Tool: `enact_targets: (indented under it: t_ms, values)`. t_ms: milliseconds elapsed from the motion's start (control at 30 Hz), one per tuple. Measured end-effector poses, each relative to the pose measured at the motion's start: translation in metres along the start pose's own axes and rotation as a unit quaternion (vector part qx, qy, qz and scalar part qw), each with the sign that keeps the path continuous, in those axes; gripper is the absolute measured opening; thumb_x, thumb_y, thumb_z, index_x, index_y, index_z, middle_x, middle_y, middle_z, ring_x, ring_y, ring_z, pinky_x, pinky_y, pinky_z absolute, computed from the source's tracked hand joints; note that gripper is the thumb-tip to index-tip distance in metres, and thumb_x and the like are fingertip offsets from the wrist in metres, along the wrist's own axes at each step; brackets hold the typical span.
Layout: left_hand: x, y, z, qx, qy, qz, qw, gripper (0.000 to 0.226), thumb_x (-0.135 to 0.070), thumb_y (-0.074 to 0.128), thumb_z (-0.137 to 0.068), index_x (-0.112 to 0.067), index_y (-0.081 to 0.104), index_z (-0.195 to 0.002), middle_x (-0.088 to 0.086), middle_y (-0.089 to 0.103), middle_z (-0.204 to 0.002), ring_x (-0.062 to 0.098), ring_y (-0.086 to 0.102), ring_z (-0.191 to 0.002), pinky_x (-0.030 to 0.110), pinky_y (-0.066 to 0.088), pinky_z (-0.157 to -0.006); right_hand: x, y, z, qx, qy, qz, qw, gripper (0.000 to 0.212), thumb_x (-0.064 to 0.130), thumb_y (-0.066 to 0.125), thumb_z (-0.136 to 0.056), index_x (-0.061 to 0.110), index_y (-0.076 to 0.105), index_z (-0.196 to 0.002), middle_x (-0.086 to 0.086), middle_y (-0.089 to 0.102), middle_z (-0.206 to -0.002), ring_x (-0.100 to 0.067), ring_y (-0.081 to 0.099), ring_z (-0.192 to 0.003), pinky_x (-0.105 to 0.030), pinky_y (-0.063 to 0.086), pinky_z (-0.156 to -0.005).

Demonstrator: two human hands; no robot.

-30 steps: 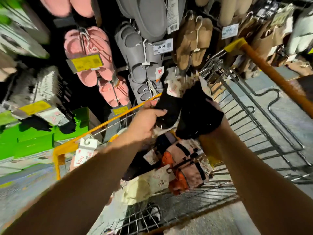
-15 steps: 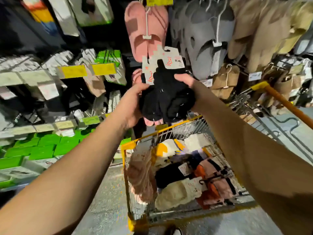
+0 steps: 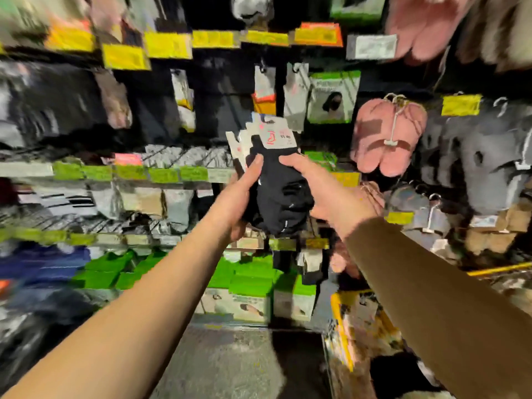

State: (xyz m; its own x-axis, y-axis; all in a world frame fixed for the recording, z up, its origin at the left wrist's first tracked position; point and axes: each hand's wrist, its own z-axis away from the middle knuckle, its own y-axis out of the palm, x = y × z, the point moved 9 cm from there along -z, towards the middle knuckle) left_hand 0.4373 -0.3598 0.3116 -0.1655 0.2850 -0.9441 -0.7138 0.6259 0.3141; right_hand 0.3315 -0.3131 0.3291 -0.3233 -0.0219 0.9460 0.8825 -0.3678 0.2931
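Two hands in view, both on one bundle of black socks [image 3: 280, 197]. Left hand [image 3: 237, 201] grips the bundle's left side, thumb laid up its front and the fingers wrapped behind. Right hand [image 3: 331, 194] grips the right side, thumb on the front near the top and the fingers behind. The bundle is held upright in mid-air at the centre of the view, in front of the shelves and well above the floor [image 3: 230, 364]. White card tags [image 3: 273, 136] fan out from its top: at least three overlapping edges, exact count lost to blur. Number of socks in the bundle: cannot tell. One pair of pink slippers [image 3: 385, 136] hangs on a hanger just right of the bundle. A row of yellow labels [image 3: 168, 44] runs along the upper shelf, too smeared to count. Green boxes [image 3: 247, 280] are stacked below the hands. One yellow cart corner [image 3: 341, 326] shows at lower right.
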Motion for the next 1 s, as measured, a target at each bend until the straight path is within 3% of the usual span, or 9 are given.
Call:
enact_targets:
  t_ms: [100, 200, 333, 467, 533, 633, 733, 867, 1000]
  values:
    - [-0.034, -0.026, 0.004, 0.008, 0.004, 0.018, 1.0, 0.075, -0.066, 0.07, -0.077, -0.022, 0.06, -0.137, 0.009, 0.069, -0.128, 0.029, 0.068, -0.114, 0.046, 0.053, -0.1, 0.009, 0.05, -0.019, 0.024, -0.008, 0.005, 1.0, 0.106, 0.044, 0.085, -0.056, 0.022, 0.04, -0.15, -0.012, 0.063, -0.133, -0.029, 0.068, -0.111, -0.04, 0.057, -0.087]
    - [-0.066, -0.039, 0.003, 0.006, 0.027, 0.015, 1.0, 0.064, -0.057, 0.068, -0.079, -0.021, 0.064, -0.132, 0.009, 0.072, -0.12, 0.028, 0.071, -0.109, 0.043, 0.054, -0.096, 0.03, 0.076, -0.03, 0.037, -0.032, 0.005, 0.999, 0.114, 0.047, 0.084, -0.049, 0.021, 0.039, -0.151, -0.013, 0.06, -0.137, -0.031, 0.066, -0.114, -0.04, 0.056, -0.087]
    - [-0.107, -0.045, -0.01, -0.031, 0.092, 0.033, 0.995, 0.079, -0.056, 0.081, -0.073, -0.022, 0.054, -0.14, 0.005, 0.071, -0.125, 0.027, 0.07, -0.109, 0.046, 0.053, -0.098, 0.081, 0.086, -0.038, 0.055, -0.128, 0.048, 0.989, 0.077, 0.042, 0.081, -0.071, 0.021, 0.053, -0.139, -0.007, 0.063, -0.134, -0.025, 0.066, -0.117, -0.045, 0.052, -0.101]
    - [-0.17, -0.029, -0.031, -0.039, 0.177, 0.037, 0.983, 0.047, -0.038, 0.073, -0.088, -0.024, 0.055, -0.129, 0.001, 0.072, -0.12, 0.02, 0.073, -0.104, 0.041, 0.057, -0.089, 0.152, 0.085, -0.052, 0.045, -0.211, 0.066, 0.974, 0.04, 0.025, 0.07, -0.092, 0.017, 0.054, -0.128, -0.003, 0.072, -0.117, -0.021, 0.072, -0.104, -0.04, 0.057, -0.09]
    - [-0.199, -0.017, -0.046, -0.036, 0.213, 0.019, 0.976, 0.048, -0.036, 0.073, -0.088, -0.025, 0.053, -0.13, 0.0, 0.073, -0.118, 0.02, 0.074, -0.101, 0.04, 0.059, -0.085, 0.184, 0.083, -0.061, 0.047, -0.246, 0.077, 0.965, 0.025, 0.019, 0.068, -0.094, 0.015, 0.058, -0.117, 0.001, 0.077, -0.098, -0.017, 0.075, -0.093, -0.034, 0.059, -0.079]
    - [-0.233, 0.003, -0.073, -0.025, 0.253, -0.005, 0.967, 0.047, -0.038, 0.076, -0.081, -0.024, 0.06, -0.124, 0.0, 0.075, -0.114, 0.023, 0.073, -0.103, 0.046, 0.055, -0.096, 0.222, 0.078, -0.075, 0.056, -0.268, 0.101, 0.956, 0.007, 0.016, 0.063, -0.096, 0.016, 0.066, -0.103, 0.0, 0.078, -0.09, -0.015, 0.075, -0.087, -0.031, 0.059, -0.076]
    - [-0.257, 0.019, -0.099, -0.016, 0.28, 0.006, 0.96, 0.026, -0.034, 0.077, -0.08, -0.033, 0.059, -0.099, -0.006, 0.078, -0.099, 0.021, 0.073, -0.1, 0.047, 0.053, -0.1, 0.254, 0.07, -0.092, 0.064, -0.288, 0.123, 0.948, 0.011, 0.014, 0.062, -0.097, 0.018, 0.072, -0.098, -0.004, 0.078, -0.096, -0.02, 0.074, -0.094, -0.039, 0.057, -0.091]
    - [-0.281, 0.036, -0.125, 0.007, 0.313, -0.011, 0.95, 0.043, -0.028, 0.074, -0.086, -0.026, 0.061, -0.126, -0.003, 0.074, -0.118, 0.019, 0.071, -0.108, 0.046, 0.051, -0.101, 0.289, 0.06, -0.108, 0.063, -0.298, 0.124, 0.944, 0.013, 0.015, 0.061, -0.095, 0.014, 0.071, -0.104, -0.008, 0.077, -0.102, -0.024, 0.073, -0.1, -0.046, 0.054, -0.099]
    - [-0.302, 0.048, -0.137, 0.03, 0.329, -0.037, 0.943, 0.032, -0.028, 0.068, -0.092, -0.026, 0.065, -0.124, -0.004, 0.075, -0.115, 0.016, 0.072, -0.106, 0.039, 0.053, -0.095, 0.312, 0.057, -0.122, 0.053, -0.306, 0.128, 0.942, 0.039, 0.039, 0.069, -0.089, 0.011, 0.069, -0.116, -0.007, 0.076, -0.109, -0.023, 0.072, -0.103, -0.043, 0.053, -0.098]
